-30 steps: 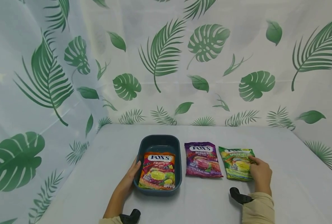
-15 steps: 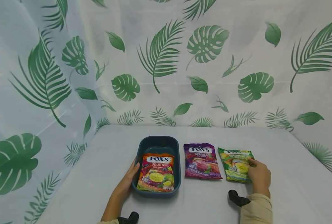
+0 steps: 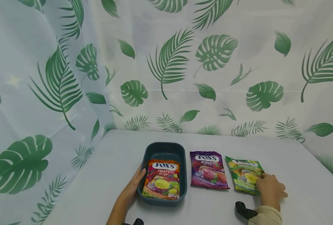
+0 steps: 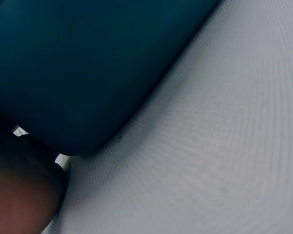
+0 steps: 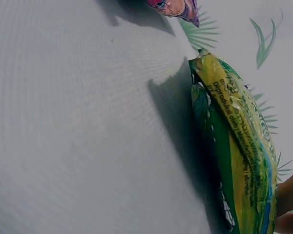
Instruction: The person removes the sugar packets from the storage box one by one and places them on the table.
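Right hand [image 3: 271, 189] pinches green FOX'S packet [image 3: 244, 174]; left hand [image 3: 133, 185] grips tray [image 3: 163, 202] holding FOX'S FRUITS [image 3: 162, 181].

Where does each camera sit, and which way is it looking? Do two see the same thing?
Head: on the person's head, facing forward and down at the dark blue rectangular tub, purple plastic candy bag, green plastic candy bag, left hand and right hand.
Left wrist: on that wrist, facing the tub's wall and white tabletop; a bit of left hand shows.
Right wrist: on that wrist, facing the green bag's edge; fingers show at right.
Shared: head and right wrist both see the green bag.
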### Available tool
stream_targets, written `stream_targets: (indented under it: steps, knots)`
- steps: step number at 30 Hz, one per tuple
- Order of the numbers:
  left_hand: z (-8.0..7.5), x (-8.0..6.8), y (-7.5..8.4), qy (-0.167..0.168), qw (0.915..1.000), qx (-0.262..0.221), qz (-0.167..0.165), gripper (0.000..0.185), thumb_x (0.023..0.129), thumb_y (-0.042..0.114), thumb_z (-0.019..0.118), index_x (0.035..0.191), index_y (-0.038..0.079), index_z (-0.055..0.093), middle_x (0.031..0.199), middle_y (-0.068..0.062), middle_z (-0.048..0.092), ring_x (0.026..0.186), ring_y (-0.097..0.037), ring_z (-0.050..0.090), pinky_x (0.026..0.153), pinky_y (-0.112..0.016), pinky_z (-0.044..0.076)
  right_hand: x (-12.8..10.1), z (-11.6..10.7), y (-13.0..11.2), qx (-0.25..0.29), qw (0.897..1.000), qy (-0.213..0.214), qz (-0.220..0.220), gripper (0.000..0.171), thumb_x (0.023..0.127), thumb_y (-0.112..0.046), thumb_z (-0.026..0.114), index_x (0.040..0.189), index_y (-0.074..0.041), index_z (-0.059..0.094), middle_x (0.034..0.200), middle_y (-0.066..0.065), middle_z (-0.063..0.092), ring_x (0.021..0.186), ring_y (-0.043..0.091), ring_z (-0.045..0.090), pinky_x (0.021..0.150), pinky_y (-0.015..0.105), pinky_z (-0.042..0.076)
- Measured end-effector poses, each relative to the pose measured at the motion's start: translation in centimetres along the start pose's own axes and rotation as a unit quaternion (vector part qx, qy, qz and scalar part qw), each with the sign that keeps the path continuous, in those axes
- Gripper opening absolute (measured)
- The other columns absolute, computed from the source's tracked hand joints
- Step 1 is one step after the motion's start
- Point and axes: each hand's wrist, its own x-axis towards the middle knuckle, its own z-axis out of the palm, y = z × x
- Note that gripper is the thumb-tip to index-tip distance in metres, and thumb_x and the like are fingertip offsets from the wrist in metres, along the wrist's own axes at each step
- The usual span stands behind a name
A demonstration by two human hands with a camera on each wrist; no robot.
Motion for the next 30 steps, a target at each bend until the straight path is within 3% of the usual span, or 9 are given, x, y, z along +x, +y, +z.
stream_targets:
  steps: [3, 6, 11, 13, 16, 21, 25, 30]
  knots:
    - [0.1, 0.1, -0.1, -0.003, 1.0000, -0.003, 0.001, 0.069, 0.094, 0.049, 0.033, 0.148, 0.016, 0.007, 0.153, -0.016, 0.001, 0.138, -0.042, -0.008, 0.100, -0.069, -0.006, 0.0, -0.1, -0.1, -0.023, 1.000, -0.011, 0.003, 0.047, 0.087, -0.013, 0.035, 0.126, 0.014, 0.037, 0.134, 0.041, 0.018, 0.121, 0.062, 0.015, 0.095, 0.068, 0.022]
    - [0.3, 0.2, 0.0, -0.005, 1.0000, -0.004, -0.002, 0.070, 0.093, 0.050, 0.034, 0.148, 0.016, 0.007, 0.153, -0.016, 0.000, 0.138, -0.042, -0.009, 0.100, -0.069, -0.006, -0.3, -0.1, -0.9, -0.015, 1.000, 0.000, -0.006, 0.054, 0.086, -0.014, 0.036, 0.127, 0.020, 0.028, 0.137, 0.044, 0.001, 0.125, 0.064, -0.005, 0.098, 0.070, 0.015]
    - [0.1, 0.1, 0.1, -0.004, 0.9999, -0.006, -0.010, 0.072, 0.093, 0.051, 0.034, 0.148, 0.016, 0.005, 0.153, -0.016, -0.001, 0.138, -0.042, -0.009, 0.100, -0.069, -0.006, -2.5, 0.3, -4.4, 0.095, 0.991, 0.058, -0.071, 0.075, 0.092, -0.024, 0.036, 0.138, 0.015, -0.009, 0.139, 0.035, -0.029, 0.124, 0.056, -0.028, 0.104, 0.066, -0.004]
    - [-0.1, 0.1, 0.2, -0.006, 0.9999, -0.006, -0.006, 0.072, 0.093, 0.051, 0.034, 0.148, 0.015, 0.005, 0.153, -0.016, -0.002, 0.138, -0.041, -0.010, 0.101, -0.068, -0.007, -3.8, 0.7, -6.2, 0.156, 0.979, 0.071, -0.111, 0.079, 0.094, -0.029, 0.036, 0.138, 0.010, -0.017, 0.139, 0.032, -0.032, 0.125, 0.053, -0.030, 0.103, 0.066, -0.007]
    - [-0.3, 0.1, 0.2, -0.013, 0.9999, -0.006, 0.000, 0.071, 0.094, 0.050, 0.033, 0.148, 0.014, 0.004, 0.153, -0.016, -0.002, 0.138, -0.040, -0.010, 0.102, -0.066, -0.007, -5.8, 1.5, -8.7, 0.242, 0.956, 0.051, -0.158, 0.084, 0.095, -0.039, 0.034, 0.137, 0.004, -0.026, 0.139, 0.026, -0.037, 0.125, 0.050, -0.033, 0.100, 0.069, -0.008]
    - [-0.4, 0.3, 0.0, -0.024, 0.9997, -0.011, 0.002, 0.070, 0.094, 0.049, 0.033, 0.148, 0.015, 0.004, 0.153, -0.015, -0.003, 0.139, -0.039, -0.010, 0.102, -0.067, -0.007, -9.3, 3.0, -12.4, 0.362, 0.915, -0.051, -0.172, 0.088, 0.093, -0.055, 0.026, 0.134, -0.007, -0.036, 0.138, 0.015, -0.044, 0.126, 0.039, -0.037, 0.102, 0.064, -0.012]
    - [-0.4, 0.3, 0.1, -0.016, 0.9998, -0.004, -0.007, 0.072, 0.094, 0.052, 0.033, 0.148, 0.015, 0.003, 0.153, -0.015, -0.003, 0.138, -0.040, -0.010, 0.101, -0.068, -0.008, -12.8, 4.4, -14.9, 0.404, 0.886, -0.124, -0.191, 0.088, 0.091, -0.059, 0.028, 0.138, -0.013, -0.032, 0.144, 0.010, -0.037, 0.132, 0.032, -0.031, 0.106, 0.057, -0.013]
    - [-0.3, 0.3, 0.4, -0.016, 0.9998, -0.004, -0.009, 0.072, 0.094, 0.051, 0.033, 0.148, 0.014, 0.003, 0.153, -0.016, -0.003, 0.138, -0.040, -0.010, 0.101, -0.068, -0.008, -16.6, 6.9, -16.8, 0.417, 0.847, -0.226, -0.241, 0.090, 0.089, -0.060, 0.037, 0.142, -0.020, -0.024, 0.150, 0.011, -0.025, 0.137, 0.039, -0.018, 0.104, 0.065, -0.007]
